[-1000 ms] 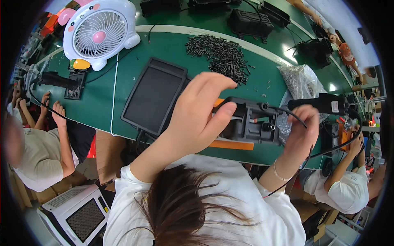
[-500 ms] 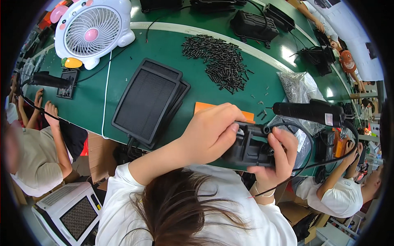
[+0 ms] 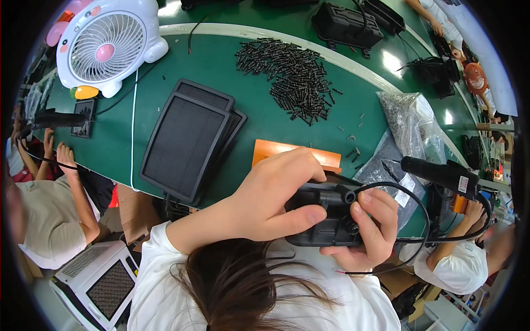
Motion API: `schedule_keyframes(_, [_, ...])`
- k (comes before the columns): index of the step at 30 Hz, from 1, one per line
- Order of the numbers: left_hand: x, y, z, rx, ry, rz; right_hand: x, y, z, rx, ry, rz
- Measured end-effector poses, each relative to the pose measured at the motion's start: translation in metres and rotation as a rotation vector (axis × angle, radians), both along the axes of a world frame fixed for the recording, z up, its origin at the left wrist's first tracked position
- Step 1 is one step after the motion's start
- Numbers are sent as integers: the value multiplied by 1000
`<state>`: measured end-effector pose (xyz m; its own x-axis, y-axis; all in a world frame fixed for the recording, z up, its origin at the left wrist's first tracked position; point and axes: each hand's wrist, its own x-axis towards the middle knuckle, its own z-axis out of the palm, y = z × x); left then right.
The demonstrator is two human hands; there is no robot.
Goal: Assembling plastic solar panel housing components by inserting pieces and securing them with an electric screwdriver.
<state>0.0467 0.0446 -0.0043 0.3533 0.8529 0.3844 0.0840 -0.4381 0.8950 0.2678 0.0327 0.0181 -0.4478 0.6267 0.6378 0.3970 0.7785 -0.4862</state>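
Both my hands hold a black plastic housing (image 3: 331, 236) above the table's front edge. My left hand (image 3: 279, 198) grips its left side, thumb across the top. My right hand (image 3: 369, 231) has its fingers curled round the right end, by two round sockets. A black cable loops out on that side and ends in a thin reddish wire tip. Just beyond my left hand lies an orange block (image 3: 276, 151), partly hidden by it. To the left rests a stack of flat black rectangular panels (image 3: 185, 146).
A pile of black screws (image 3: 301, 83) lies beyond, with several loose screws (image 3: 354, 153) nearby. Clear plastic bags (image 3: 411, 124) and a black electric screwdriver (image 3: 439, 175) are at right. A white animal-shaped fan (image 3: 107, 52) stands at far left. Other people sit on both sides.
The housing has turned in my hands, and my left thumb now lies flatter across it. The view has shifted slightly; the screwdriver appears further right and lower.
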Motion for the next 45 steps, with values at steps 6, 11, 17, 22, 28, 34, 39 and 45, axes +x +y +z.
schedule_keyframes(6, [2,1,21,-160,147,24,1,0,-8,-57,83,26])
schedule_keyframes(11, [9,3,33,-191,135,38,-14,7,-38,25,341,82])
schedule_keyframes(17, [2,5,24,-486,-156,-4,-11,5,-63,56,444,86])
schedule_keyframes(22, [-6,57,-16,-186,494,457,-12,7,-55,45,440,93])
schedule_keyframes(28, [16,96,-83,67,900,472,-7,7,-51,31,388,102])
schedule_keyframes(34, [17,99,-66,136,790,453,10,4,-59,10,600,-77])
schedule_keyframes(39, [17,62,10,-43,-166,274,36,9,-62,-156,896,-469])
schedule_keyframes(45, [16,18,56,263,73,41,55,30,-50,-55,870,-653])
